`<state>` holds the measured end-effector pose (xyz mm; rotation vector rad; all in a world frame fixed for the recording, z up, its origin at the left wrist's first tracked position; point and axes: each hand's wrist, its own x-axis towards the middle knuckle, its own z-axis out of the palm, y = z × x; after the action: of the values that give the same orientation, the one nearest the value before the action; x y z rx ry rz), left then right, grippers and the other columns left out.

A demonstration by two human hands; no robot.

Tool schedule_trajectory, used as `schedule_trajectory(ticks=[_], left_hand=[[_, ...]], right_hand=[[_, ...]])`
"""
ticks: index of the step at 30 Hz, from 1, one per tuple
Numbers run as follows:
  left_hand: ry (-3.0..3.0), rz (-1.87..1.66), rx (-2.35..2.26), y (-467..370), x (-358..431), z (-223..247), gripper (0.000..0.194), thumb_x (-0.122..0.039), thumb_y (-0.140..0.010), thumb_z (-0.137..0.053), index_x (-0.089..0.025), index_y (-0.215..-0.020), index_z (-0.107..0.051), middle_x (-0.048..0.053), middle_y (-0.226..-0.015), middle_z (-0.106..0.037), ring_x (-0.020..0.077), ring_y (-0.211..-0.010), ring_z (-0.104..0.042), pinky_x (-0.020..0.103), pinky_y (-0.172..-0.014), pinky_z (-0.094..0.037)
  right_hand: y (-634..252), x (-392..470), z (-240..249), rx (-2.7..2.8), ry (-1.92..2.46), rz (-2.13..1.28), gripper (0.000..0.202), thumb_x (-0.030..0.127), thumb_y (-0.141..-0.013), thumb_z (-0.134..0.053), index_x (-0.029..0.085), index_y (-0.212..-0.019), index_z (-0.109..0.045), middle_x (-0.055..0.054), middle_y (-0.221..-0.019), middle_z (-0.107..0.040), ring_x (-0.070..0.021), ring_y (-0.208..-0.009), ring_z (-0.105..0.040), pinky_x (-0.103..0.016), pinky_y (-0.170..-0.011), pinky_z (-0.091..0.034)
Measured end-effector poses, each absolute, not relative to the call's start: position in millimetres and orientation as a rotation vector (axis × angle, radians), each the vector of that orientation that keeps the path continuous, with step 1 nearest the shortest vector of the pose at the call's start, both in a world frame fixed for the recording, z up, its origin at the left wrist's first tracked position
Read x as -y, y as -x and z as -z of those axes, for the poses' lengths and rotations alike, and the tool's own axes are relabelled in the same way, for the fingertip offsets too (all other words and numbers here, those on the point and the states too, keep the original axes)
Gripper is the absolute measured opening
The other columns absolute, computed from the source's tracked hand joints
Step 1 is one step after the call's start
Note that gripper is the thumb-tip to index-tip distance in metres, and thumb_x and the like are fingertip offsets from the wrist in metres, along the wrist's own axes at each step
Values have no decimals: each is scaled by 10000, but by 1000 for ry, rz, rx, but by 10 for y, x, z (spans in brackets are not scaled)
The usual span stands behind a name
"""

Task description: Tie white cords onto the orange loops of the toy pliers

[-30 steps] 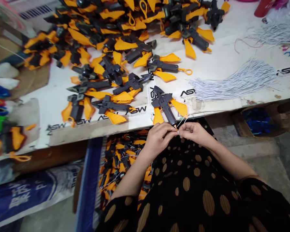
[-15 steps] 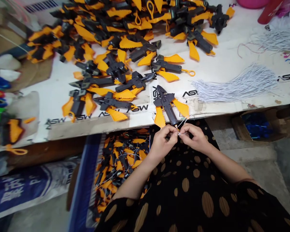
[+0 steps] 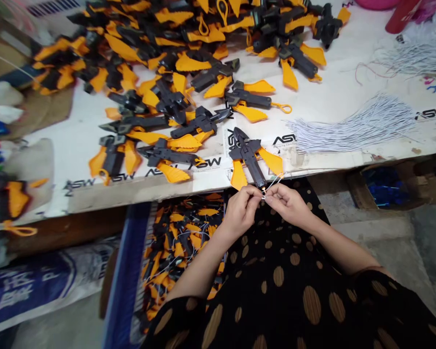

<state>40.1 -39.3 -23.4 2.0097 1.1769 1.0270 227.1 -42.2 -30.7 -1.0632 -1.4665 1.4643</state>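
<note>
A black toy with orange wings (image 3: 252,162) lies at the table's front edge, its narrow tail end toward me. Just past that tail, my left hand (image 3: 242,208) and my right hand (image 3: 288,204) meet fingertip to fingertip. Both are closed in a pinch on a thin white string (image 3: 275,182), which loops up beside the toy's right wing. A small knot or loop of it shows between the fingertips, too small to make out fully.
Many similar toys (image 3: 174,99) are heaped across the back and left of the table (image 3: 359,164). A bundle of white strings (image 3: 356,127) lies at the right. Below the edge stands a blue crate (image 3: 125,257) full of toys.
Both hands have shifted slightly left and up at the toy's tail, fingertips still on the string. The whole view has moved a little.
</note>
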Motion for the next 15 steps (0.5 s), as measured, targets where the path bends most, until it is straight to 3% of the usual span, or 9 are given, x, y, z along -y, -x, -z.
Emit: schedule_trajectory(ticks=[3,6,12,15], left_hand=[[-1727,-1006,-1167,-431,437,267,133,-302,-1030,-475,-202,-984,-549,-24,-762,-620,100,-635,-602,223,-634,-491],[-1652,-1028,-1164,-411,449,303,136,-306,-1040,-452,-204,-1024,-540,-15,-806,-644,95,-619,-605,225,-618,-501],[-2445,-1049,-1109,-286,326,297,168,-215,-979,-580,-217,-1147,-576,89,-1147,-724,186,-1028,-693,313,-835,-528],[-2696,-1036,-1069,-259,233,281,71,-190,-976,-588,-213,-1042,-599,58,-989,-755,165,-877,-703,296,-753,-485]], right_hand=[[-2252,444,314,1543,1200,-1305,237,436,-940,-606,208,-878,-607,70,-596,-463,-79,-491,-336,-231,-497,-282],[-2245,425,304,1535,1231,-1297,233,428,-940,-596,208,-866,-612,53,-625,-510,-89,-523,-392,-234,-524,-317],[-2207,366,310,1434,1178,-1457,285,479,-918,-600,205,-839,-590,15,-731,-567,-119,-651,-477,-236,-603,-399],[-2167,351,295,1394,1147,-1519,346,540,-902,-605,202,-837,-581,9,-765,-578,-121,-681,-490,-238,-626,-416]])
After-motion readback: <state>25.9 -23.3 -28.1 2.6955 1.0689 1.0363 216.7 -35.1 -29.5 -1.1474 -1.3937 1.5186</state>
